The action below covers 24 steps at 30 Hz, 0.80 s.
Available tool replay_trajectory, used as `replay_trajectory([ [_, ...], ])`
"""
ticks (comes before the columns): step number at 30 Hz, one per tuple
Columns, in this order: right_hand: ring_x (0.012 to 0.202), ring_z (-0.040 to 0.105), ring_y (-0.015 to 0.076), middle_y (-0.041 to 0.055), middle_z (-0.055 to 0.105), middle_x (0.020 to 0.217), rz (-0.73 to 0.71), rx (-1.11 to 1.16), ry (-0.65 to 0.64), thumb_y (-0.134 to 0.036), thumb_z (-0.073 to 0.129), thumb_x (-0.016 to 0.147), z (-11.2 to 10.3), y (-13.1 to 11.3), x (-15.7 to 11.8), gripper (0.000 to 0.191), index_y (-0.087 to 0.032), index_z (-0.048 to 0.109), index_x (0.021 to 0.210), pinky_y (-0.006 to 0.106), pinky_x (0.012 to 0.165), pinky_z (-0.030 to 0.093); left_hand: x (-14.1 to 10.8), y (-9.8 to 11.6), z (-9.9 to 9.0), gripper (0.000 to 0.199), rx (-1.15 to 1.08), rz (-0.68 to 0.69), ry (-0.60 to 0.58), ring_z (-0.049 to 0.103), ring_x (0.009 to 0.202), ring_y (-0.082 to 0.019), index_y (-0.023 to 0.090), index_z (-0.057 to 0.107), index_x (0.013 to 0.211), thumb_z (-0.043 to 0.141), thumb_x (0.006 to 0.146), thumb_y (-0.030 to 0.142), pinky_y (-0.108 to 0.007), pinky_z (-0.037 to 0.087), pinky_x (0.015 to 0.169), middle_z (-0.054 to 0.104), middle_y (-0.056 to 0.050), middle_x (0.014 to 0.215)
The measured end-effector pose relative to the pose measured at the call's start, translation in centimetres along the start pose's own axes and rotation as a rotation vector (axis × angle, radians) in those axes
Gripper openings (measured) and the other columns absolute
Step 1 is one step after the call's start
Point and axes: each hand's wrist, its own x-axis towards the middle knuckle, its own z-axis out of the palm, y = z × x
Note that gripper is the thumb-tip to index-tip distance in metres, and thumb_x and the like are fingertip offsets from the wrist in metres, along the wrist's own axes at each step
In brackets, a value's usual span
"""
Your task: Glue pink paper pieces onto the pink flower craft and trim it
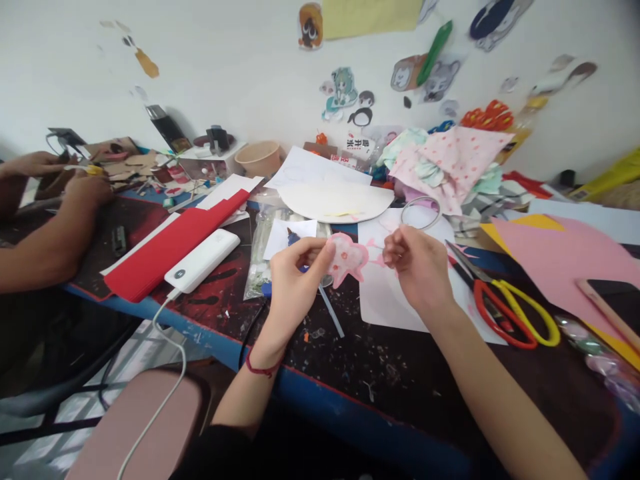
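Thumb and fingers of my left hand (300,270) pinch a pink star-shaped fabric cutout (347,259) with a paler dotted middle, raised over the table. Just to its right, my right hand (419,270) is closed with the fingertips pressed together. Whatever lies in those fingertips is too small to make out. A thin metal ring (421,198) shows just above the right hand; I cannot tell whether they touch. White paper (383,303) with pink scraps lies beneath the right hand. A glue gun's blue part (267,289) and a translucent glue stick (332,312) are below the left hand.
Red-and-yellow scissors (505,313) lie right of the paper, near pink sheets (575,257) and a phone (613,303). Left are a white power bank (203,260) with a cable and red sheets (175,247). Another person's arm (65,233) works at far left. Dotted fabric (450,160) is piled behind.
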Motion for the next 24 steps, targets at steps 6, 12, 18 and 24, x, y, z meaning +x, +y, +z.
replay_trajectory([
  [6, 0.042, 0.041, 0.0049, -0.0080, 0.038, 0.043, -0.127, 0.017, 0.183, -0.037, 0.078, 0.077, -2.8, -1.8, 3.9, 0.047, -0.020, 0.043, 0.049, 0.020, 0.042, 0.033, 1.6, 1.9, 3.6, 0.017, -0.159, 0.024, -0.039, 0.067, 0.070, -0.013, 0.017, 0.078, 0.093, 0.073, 0.087, 0.032, -0.024, 0.054, 0.064, 0.077, -0.006, 0.081],
  [12, 0.063, 0.064, 0.0128, -0.0001, 0.076, 0.080, -0.194, -0.279, 0.094, -0.027, 0.087, 0.052, -5.5, -3.0, 8.6, 0.047, -0.020, 0.075, 0.097, 0.024, 0.057, 0.048, 4.6, 2.9, 11.2, 0.018, -0.539, -0.018, 0.144, 0.071, 0.077, -0.014, 0.015, 0.075, 0.090, 0.077, 0.076, 0.026, -0.025, 0.056, 0.074, 0.077, -0.006, 0.084],
  [18, 0.074, 0.066, 0.0160, 0.0035, 0.073, 0.077, -0.235, -0.309, 0.125, -0.040, 0.080, 0.067, -6.6, -2.3, 8.2, 0.025, -0.017, 0.071, 0.069, 0.026, 0.066, 0.051, 5.7, 1.1, 13.9, 0.019, -0.540, -0.034, 0.102, 0.072, 0.080, -0.016, 0.013, 0.074, 0.092, 0.074, 0.076, 0.024, -0.027, 0.056, 0.077, 0.078, -0.008, 0.087],
  [24, 0.087, 0.071, 0.0189, 0.0068, 0.075, 0.113, -0.095, -0.159, -0.131, -0.078, 0.057, 0.082, -5.7, -3.7, 6.0, 0.061, -0.027, 0.074, 0.111, 0.031, 0.074, 0.058, 5.7, -0.4, 13.5, 0.021, -0.310, 0.048, 0.045, 0.075, 0.086, -0.019, 0.014, 0.074, 0.101, 0.067, 0.084, 0.024, -0.029, 0.058, 0.079, 0.079, -0.009, 0.092],
])
